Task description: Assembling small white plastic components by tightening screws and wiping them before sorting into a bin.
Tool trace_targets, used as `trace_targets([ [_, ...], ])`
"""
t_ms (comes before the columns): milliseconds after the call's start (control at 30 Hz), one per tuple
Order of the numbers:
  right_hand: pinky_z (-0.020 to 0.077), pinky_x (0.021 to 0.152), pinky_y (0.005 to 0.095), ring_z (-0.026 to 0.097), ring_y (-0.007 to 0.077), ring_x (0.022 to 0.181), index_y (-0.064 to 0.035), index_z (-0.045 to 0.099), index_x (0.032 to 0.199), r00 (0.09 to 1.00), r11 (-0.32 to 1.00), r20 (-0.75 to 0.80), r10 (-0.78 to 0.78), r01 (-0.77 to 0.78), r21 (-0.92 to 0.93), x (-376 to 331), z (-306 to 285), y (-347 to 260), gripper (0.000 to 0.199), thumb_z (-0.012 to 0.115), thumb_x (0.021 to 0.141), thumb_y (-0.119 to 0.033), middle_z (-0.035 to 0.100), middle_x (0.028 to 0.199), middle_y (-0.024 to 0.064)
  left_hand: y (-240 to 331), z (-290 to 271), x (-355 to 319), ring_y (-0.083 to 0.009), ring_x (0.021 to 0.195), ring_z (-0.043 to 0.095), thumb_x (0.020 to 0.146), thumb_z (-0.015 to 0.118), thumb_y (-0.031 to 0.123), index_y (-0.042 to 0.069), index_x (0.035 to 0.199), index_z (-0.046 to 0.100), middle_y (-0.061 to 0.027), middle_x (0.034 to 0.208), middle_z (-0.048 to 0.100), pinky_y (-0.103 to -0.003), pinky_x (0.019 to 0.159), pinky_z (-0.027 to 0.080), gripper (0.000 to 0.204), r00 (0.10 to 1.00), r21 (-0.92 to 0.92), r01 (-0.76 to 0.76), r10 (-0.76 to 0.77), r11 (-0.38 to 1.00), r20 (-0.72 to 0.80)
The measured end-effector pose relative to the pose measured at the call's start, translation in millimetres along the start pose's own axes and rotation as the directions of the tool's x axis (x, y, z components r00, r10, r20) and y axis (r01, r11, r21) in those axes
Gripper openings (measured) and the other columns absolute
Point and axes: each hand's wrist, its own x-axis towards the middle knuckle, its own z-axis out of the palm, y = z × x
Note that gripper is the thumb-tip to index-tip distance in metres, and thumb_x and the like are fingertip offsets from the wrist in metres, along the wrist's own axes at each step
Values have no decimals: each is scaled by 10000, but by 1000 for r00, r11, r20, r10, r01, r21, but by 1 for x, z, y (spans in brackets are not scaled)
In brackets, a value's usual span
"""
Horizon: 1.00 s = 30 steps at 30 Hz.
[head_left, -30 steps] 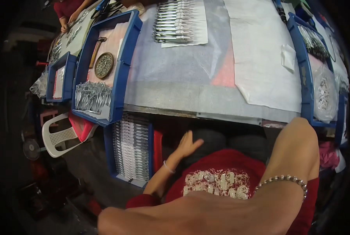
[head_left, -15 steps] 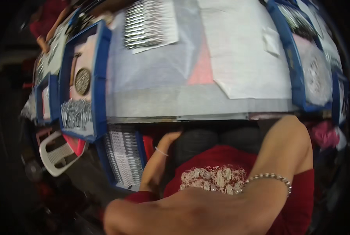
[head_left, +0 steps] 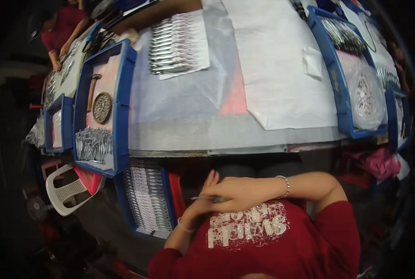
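Note:
My right hand [head_left: 237,193] lies across my left hand [head_left: 199,203] in front of my red shirt, just below the table's near edge. Fingers of the left hand show stretched upward past the right hand's edge. The right hand's fingers look closed, and a small dark thing with a thin pale line [head_left: 203,198] shows beside them. What it is cannot be made out. A metal bracelet circles my right wrist, and a pale band my left. Beyond, on the table, several slim metal pieces [head_left: 172,46] lie in a row on white paper.
At left, a blue tray [head_left: 128,69] holds a hammer [head_left: 92,90], a round dish of small parts [head_left: 102,108] and metal pieces. Below it stands another blue tray [head_left: 128,211]. Blue tray [head_left: 330,76] at right holds a plastic bag. A white chair [head_left: 61,204] and another person [head_left: 68,32] are left.
My right arm, raised close to the head before, has come down, and its hand now lies over my left hand. The view has shifted slightly; the table things stay put.

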Motion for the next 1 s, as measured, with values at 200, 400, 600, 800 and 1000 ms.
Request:
trace_targets([
  [200, 497, 686, 508, 642, 413, 745, -54, 560, 988, 949, 910, -154, 277, -310, -275, -36, 19, 105, 198, 576, 857, -201, 656, 765, 209, 127, -20, -3, -171, 912, 658, 901, 563, -28, -24, 1046, 673, -109, 1019, 680, -270, 824, 512, 182, 955, 363, -199, 264, 910, -138],
  [400, 515, 661, 434, 646, 374, 708, -30, 603, 927, 911, 908, -374, 172, -294, -300, -33, 27, 166, 197, 643, 821, -191, 643, 746, 204, 238, -55, 110, -244, 864, 662, 820, 697, 26, -25, 947, 660, -143, 956, 687, -317, 757, 507, 142, 579, 788, -501, 816, 358, -3],
  [600, 467, 659, 270, 558, 92, 714, -32, 627, 889, 911, 940, -230, 341, -336, 61, -36, 14, 173, 141, 673, 831, -152, 631, 766, 27, 268, -100, 227, -279, 902, 626, 776, 675, 11, 63, 980, 639, -69, 958, 646, -393, 796, 462, 213, 382, 916, -347, 861, -204, 336],
  [800, 457, 670, 253, 530, 79, 721, -48, 626, 909, 910, 926, -191, 367, -336, 173, -38, 13, 180, 139, 666, 853, -169, 604, 764, -1, 275, -109, 253, -207, 860, 617, 814, 551, 34, 94, 953, 612, -46, 896, 633, -364, 820, 428, 164, 462, 855, -193, 724, -482, 513],
  [1000, 450, 674, 252, 513, 74, 726, -63, 628, 918, 908, 908, -154, 389, -351, 229, -41, 15, 179, 144, 671, 856, -185, 591, 762, -14, 277, -112, 241, -201, 836, 617, 809, 559, 39, 86, 970, 609, -37, 864, 629, -360, 822, 422, 175, 399, 807, -182, 707, -562, 583],
])
